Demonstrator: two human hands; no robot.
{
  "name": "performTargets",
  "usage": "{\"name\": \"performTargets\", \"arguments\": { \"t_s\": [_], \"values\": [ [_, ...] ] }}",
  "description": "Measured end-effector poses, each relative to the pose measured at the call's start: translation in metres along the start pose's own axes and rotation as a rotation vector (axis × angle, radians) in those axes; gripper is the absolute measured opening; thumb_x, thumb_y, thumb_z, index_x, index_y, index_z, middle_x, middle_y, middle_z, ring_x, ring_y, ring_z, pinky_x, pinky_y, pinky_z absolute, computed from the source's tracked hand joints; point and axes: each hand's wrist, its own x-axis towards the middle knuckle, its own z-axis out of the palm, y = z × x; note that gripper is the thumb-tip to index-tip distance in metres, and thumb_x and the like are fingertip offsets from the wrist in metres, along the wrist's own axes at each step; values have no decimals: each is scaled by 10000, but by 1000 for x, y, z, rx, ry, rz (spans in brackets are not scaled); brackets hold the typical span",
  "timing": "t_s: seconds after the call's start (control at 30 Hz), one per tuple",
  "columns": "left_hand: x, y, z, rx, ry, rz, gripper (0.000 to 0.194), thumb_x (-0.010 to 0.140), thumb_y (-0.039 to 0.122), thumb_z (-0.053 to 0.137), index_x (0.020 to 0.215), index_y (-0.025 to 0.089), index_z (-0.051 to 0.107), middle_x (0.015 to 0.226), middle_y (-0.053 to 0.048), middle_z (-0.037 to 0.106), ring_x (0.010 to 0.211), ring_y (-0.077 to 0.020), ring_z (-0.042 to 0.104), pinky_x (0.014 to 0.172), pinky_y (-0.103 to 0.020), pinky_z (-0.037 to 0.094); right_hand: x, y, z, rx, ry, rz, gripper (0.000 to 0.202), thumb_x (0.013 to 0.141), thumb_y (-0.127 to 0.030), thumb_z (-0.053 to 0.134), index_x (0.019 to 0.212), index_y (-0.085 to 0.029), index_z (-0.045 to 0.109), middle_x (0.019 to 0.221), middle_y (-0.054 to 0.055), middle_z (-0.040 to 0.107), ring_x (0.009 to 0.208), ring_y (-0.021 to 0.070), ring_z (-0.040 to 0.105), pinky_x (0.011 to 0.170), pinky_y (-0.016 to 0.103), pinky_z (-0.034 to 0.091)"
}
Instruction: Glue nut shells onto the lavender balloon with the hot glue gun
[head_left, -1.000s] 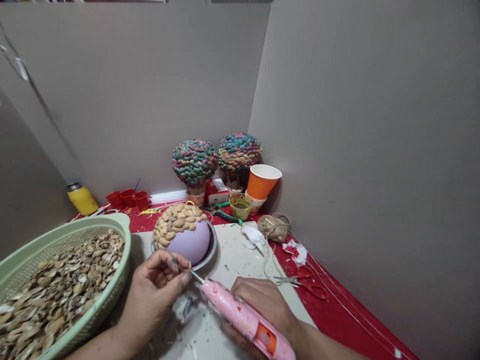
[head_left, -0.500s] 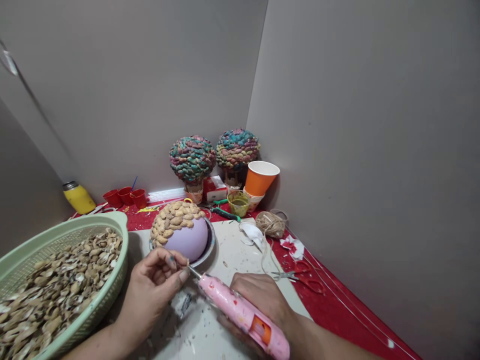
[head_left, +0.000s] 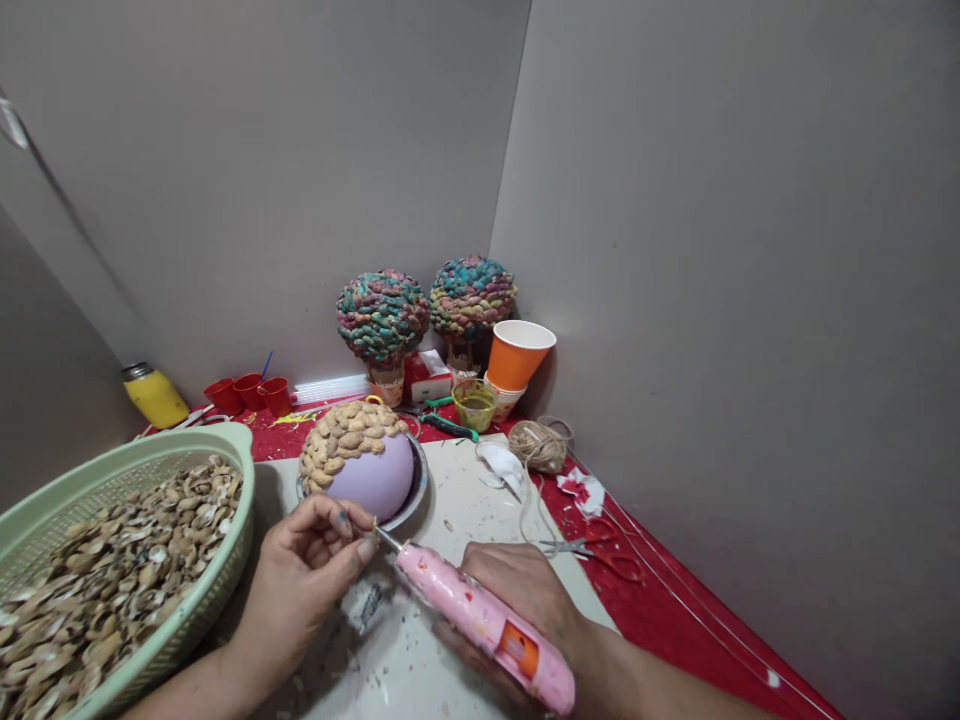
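Note:
In my right hand (head_left: 517,590) is a pink hot glue gun (head_left: 480,620), its metal nozzle pointing up and left. My left hand (head_left: 315,555) is closed in a pinch right at the nozzle tip. A small piece, seemingly a peanut shell, shows between thumb and forefinger, mostly hidden by the fingers. Just beyond the hands, a lilac ball (head_left: 379,480) sits in a round metal bowl (head_left: 421,490). Peanut shells (head_left: 349,435) cover its top and left side, while the lower right shows bare surface.
A green basket (head_left: 244,470) of shells stands at the left. Two colourful shell-covered trees (head_left: 382,318), an orange paper cup (head_left: 521,355), red cups (head_left: 275,397) and a yellow bottle (head_left: 156,395) line the back. Twine (head_left: 538,445) and scissors (head_left: 592,550) lie at the right on red cloth.
The camera view has shifted slightly. Both hands keep almost the same pose, with the glue gun nozzle still at the left fingertips.

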Motion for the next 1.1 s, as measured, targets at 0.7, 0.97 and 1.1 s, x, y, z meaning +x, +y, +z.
{"name": "performTargets", "arguments": {
  "t_s": [0.7,0.97,1.1],
  "values": [
    [0,-2,-3,-69,-24,-12,206,718,150,764,713,180,560,824,1,677,761,-113,615,718,-196,508,-2,1,-2,126,-55,71,313,973,-283,407,670,-208,429,582,-23,451,491,120,386,490,251,290],
    [1,-3,-2,-81,-26,-1,195,723,150,758,723,179,565,827,-3,668,759,-115,604,719,-204,501,-3,1,0,86,-49,68,307,961,-273,408,661,-209,417,573,-33,429,481,114,371,486,257,275],
    [1,-3,-3,-81,-20,5,206,718,152,761,722,180,556,816,-6,665,756,-121,600,722,-214,503,-3,1,0,97,-79,82,304,966,-302,403,680,-205,439,585,-29,443,488,116,379,488,255,287]
  ]
}}
